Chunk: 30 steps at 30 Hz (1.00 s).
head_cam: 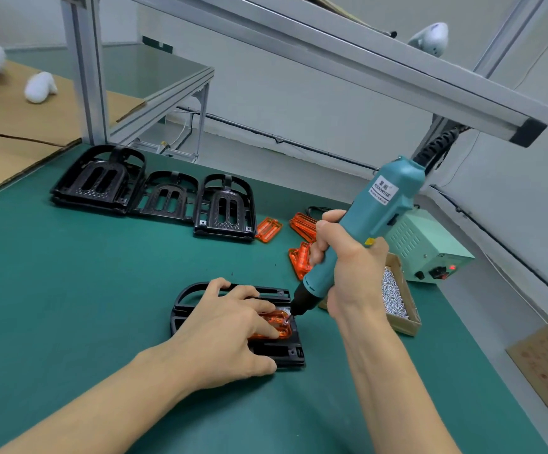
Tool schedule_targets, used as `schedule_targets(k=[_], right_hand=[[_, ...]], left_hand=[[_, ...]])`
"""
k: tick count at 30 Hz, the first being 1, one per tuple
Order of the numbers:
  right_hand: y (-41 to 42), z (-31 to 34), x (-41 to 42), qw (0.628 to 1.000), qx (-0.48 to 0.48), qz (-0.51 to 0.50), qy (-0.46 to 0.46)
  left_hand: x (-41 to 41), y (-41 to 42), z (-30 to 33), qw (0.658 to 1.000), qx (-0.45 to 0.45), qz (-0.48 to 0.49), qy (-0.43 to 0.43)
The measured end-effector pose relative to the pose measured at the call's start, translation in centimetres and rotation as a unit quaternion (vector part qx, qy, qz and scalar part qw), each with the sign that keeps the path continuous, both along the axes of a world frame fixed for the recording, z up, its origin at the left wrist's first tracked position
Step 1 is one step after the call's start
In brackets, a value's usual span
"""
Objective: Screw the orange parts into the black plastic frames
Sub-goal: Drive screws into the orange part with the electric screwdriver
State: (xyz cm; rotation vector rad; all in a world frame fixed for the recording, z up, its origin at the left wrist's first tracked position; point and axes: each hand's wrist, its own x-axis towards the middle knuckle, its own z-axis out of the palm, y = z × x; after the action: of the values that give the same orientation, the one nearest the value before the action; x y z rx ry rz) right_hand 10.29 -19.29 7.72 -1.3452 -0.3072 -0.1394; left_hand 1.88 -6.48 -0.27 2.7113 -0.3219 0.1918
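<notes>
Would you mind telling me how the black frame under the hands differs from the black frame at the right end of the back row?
The near frame holds an orange part; the back-row frame has open slots. The left hand presses on the near frame while the screwdriver in the right hand meets it; the back-row frame lies untouched. Both are black and lie flat on the green mat.

White label on the upper body of the teal electric screwdriver (pixel 380 217): brand "KEENWISE" in dark capitals, with Chinese characters above it and a line of small print below, both too small to read. Small yellow sticker lower on the same body, unreadable. Pale green power box (pixel 430 253) near the right edge of the bench (pixel 69 290): front lettering partly hidden, only "ED" shows.
</notes>
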Motion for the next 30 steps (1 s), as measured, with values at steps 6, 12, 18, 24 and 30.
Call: schedule_targets(k=[6,12,18,24,30], right_hand=[[-0.6,1.5,-0.2,0.996,-0.008,0.092,-0.017],[-3.5,7.4,3.1,0.991,0.098,0.088,-0.022],[-6.6,4.6,2.8,0.984,0.163,-0.057,-0.041],[-9.2,3.9,2.3,0.953,0.153,-0.246,-0.091],[-10.5,3.1,2.2,0.952,0.157,-0.252,-0.073]], left_hand=[[0.1,0.0,0.1,1.000,0.012,-0.005,-0.006],[-0.2,0.0,0.1,1.000,0.017,-0.001,0.018],[1.4,-0.8,2.1,0.998,-0.037,-0.006,-0.041],[8.4,-5.3,4.8,0.995,-0.046,0.010,-0.092],[13.9,-10.0,4.0,0.998,0.045,0.024,0.021]])
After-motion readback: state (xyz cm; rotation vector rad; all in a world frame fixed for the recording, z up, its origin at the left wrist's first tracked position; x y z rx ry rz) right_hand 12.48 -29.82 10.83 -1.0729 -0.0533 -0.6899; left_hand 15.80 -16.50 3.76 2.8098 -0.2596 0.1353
